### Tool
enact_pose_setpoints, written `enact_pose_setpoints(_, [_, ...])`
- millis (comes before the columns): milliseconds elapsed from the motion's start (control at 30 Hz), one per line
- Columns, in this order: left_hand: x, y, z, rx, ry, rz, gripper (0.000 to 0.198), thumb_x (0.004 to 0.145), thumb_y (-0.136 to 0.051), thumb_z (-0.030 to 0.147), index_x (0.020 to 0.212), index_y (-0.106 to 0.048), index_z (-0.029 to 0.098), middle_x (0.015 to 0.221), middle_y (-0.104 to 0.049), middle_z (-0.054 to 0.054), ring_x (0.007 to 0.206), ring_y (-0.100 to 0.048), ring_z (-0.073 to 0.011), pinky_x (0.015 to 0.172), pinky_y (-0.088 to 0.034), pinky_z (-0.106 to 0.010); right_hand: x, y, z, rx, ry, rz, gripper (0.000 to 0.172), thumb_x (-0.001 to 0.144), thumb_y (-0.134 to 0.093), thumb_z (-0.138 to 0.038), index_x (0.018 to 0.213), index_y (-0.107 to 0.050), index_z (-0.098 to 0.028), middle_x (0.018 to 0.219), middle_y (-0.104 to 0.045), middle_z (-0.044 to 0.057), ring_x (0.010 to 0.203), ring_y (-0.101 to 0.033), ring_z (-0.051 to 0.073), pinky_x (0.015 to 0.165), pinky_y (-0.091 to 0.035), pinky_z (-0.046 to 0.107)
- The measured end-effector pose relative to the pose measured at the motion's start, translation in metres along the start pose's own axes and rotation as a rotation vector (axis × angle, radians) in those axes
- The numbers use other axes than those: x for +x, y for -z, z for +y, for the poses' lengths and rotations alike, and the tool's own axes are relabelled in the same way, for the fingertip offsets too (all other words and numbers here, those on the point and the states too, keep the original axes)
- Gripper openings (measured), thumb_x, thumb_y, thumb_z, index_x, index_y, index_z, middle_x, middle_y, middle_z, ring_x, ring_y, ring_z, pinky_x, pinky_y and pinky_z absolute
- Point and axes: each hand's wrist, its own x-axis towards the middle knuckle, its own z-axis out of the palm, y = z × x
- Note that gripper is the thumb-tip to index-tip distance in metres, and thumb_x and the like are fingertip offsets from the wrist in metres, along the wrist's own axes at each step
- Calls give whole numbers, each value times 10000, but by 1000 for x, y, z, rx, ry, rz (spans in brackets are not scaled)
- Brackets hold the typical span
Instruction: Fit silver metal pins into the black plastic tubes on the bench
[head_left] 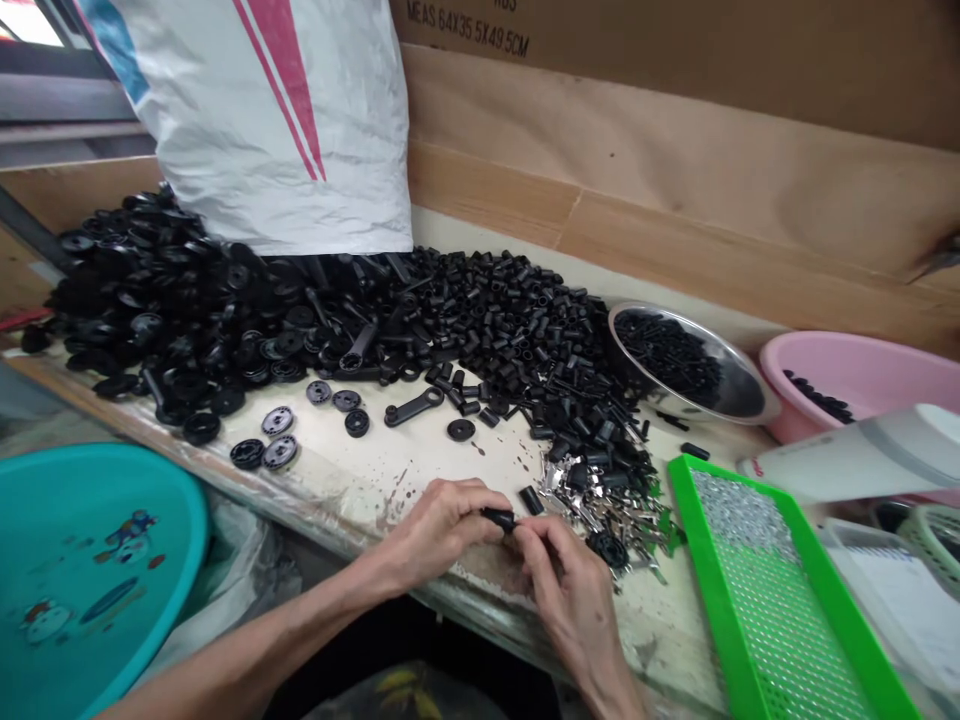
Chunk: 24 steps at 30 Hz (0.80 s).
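Between the thumb and fingers of my left hand (448, 525) is a short black plastic tube (499, 518), lying roughly sideways above the table's front edge. My right hand (571, 578) is closed in a pinch at the tube's right end; what its fingertips hold there is too small to make out. Just beyond the hands lies another black tube (531, 499). Small shiny metal clips (592, 495) are heaped beside my right hand, with a round black part (607, 547) at their near side.
Black tubes (517, 310) and round black parts (172, 300) pile up along the back, below a white sack (300, 130). A loose crank arm (414, 406) lies mid-table. To the right are a metal bowl (750, 400), pink basin (862, 350) and green tray (694, 530); a teal basin (172, 560) is at left.
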Motion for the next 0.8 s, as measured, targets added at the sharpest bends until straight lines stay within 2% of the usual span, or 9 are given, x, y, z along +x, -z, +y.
enact_pose_setpoints(167, [-3, -5, -7, 143, -143, -1, 209, 895, -553, 113, 1024, -705, 177, 928, -674, -23, 853, -615, -113, 760, -433, -178, 0, -3, 0, 15, -55, -58, 287, 961, -441, -402, 816, -591, -205, 696, -562, -23, 612, -502, 103, 593, -365, 212])
enact_pose_setpoints(333, [-4, -10, -21, 240, -251, 49, 285, 891, -491, 54, 1086, -664, 169, 993, -658, -54, 899, -614, -132, 794, -461, -198, -2, -6, -1, 33, -103, -99, 368, 964, -399, -456, 754, -553, -196, 660, -515, -7, 597, -458, 123, 567, -323, 245])
enact_pose_setpoints(633, [-2, -5, -10, 99, -324, 4, 225, 918, -521, 107, 1072, -683, 136, 973, -681, -64, 900, -636, -119, 809, -481, -175, -1, -7, 2, 128, -184, -135, 410, 958, -377, -509, 743, -521, -190, 643, -488, -4, 585, -430, 123, 528, -285, 253])
enact_pose_setpoints(800, [-1, -7, -16, 175, -211, 65, 248, 887, -541, 81, 1088, -682, 118, 989, -677, -87, 904, -632, -151, 802, -480, -219, -1, -8, 5, 129, -201, -145, 408, 959, -378, -518, 773, -537, -191, 671, -523, 7, 626, -483, 134, 553, -314, 254])
